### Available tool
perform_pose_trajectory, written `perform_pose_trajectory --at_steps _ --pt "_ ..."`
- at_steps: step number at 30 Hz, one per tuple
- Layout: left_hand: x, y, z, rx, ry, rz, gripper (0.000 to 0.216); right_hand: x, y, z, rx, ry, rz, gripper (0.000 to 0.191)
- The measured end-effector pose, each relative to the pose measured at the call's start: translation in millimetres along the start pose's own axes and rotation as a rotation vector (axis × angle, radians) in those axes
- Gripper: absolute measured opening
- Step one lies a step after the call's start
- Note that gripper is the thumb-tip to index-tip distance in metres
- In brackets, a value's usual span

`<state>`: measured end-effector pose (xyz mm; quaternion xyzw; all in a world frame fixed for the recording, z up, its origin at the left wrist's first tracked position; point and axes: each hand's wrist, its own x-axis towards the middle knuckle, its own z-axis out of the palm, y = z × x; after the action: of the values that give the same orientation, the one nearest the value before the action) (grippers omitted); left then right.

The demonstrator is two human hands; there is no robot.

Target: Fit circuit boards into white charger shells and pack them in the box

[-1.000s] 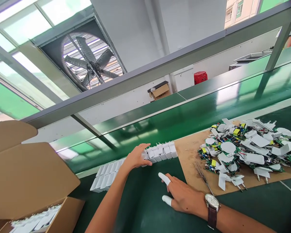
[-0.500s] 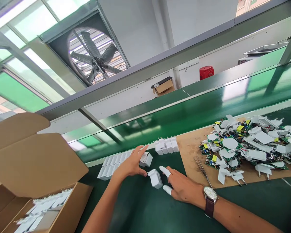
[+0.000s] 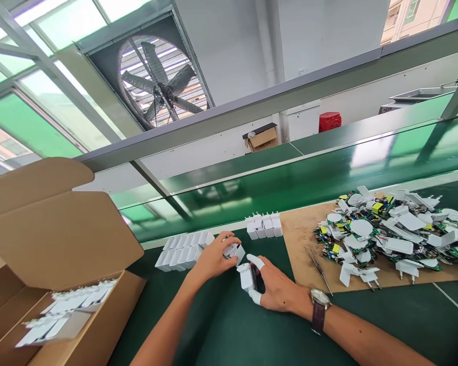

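Note:
My left hand (image 3: 217, 256) is closed around a white plastic housing (image 3: 234, 250), fingers over its top and thumb along its near side. Part of that housing is hidden by the fingers. Just to the right, my right hand (image 3: 277, 284) grips a second white housing (image 3: 246, 277) between thumb and index finger, both wearing white finger cots. This housing is tilted, with a small tab at its upper end. Rows of white open housings (image 3: 179, 256) stand beside my left wrist. Behind the hands is a short row of white housings with plug pins (image 3: 264, 226).
On a brown board (image 3: 301, 223) at right lies a heap of circuit boards with white covers (image 3: 389, 234), and tweezers (image 3: 318, 267) in front. An open cardboard box (image 3: 125, 300) with white pieces stands at left. A green ledge (image 3: 290, 188) runs behind the green bench (image 3: 213, 330).
My right hand has closed on the housing in front of it and tilted it. My left fingers have curled in around the other housing. The view has shifted slightly.

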<state>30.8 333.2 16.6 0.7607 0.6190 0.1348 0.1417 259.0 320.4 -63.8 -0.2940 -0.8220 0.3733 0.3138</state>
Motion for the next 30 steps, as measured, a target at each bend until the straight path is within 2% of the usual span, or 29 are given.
perform_pose_trajectory --at_steps 2,6,10,12,15,21,26,30 --pt "-13.2 0.3 -0.1 -0.037 -0.029 0.009 0.062 0.6 -0.4 0.8 -0.044 0.017 0.045 0.087" --pt "-37.6 -3.4 3.5 -0.204 -0.004 -0.011 0.11 1.0 3.6 1.8 -0.026 -0.044 0.205 0.098" --pt "-52.0 -2.4 18.6 -0.316 -0.04 -0.045 0.135 0.8 11.5 5.2 -0.019 -0.039 0.195 0.098" --pt "-54.0 1.8 28.8 -0.327 0.018 -0.084 0.136 1.0 13.9 5.6 -0.012 -0.037 0.171 0.097" --pt "-52.9 9.7 40.5 -0.335 0.107 -0.126 0.125 1.5 14.8 3.6 -0.01 -0.032 0.099 0.105" --pt "-54.6 21.6 43.6 -0.356 -0.003 -0.026 0.125 -1.7 18.8 2.9 -0.005 -0.125 -0.012 0.122" --pt "-53.9 33.2 49.8 -0.341 0.043 -0.025 0.126 -2.1 25.7 7.9 -0.071 -0.116 -0.129 0.119" --pt "-47.4 40.7 61.6 -0.362 0.071 0.011 0.135 -3.3 30.7 11.1 -0.071 -0.129 -0.104 0.117"
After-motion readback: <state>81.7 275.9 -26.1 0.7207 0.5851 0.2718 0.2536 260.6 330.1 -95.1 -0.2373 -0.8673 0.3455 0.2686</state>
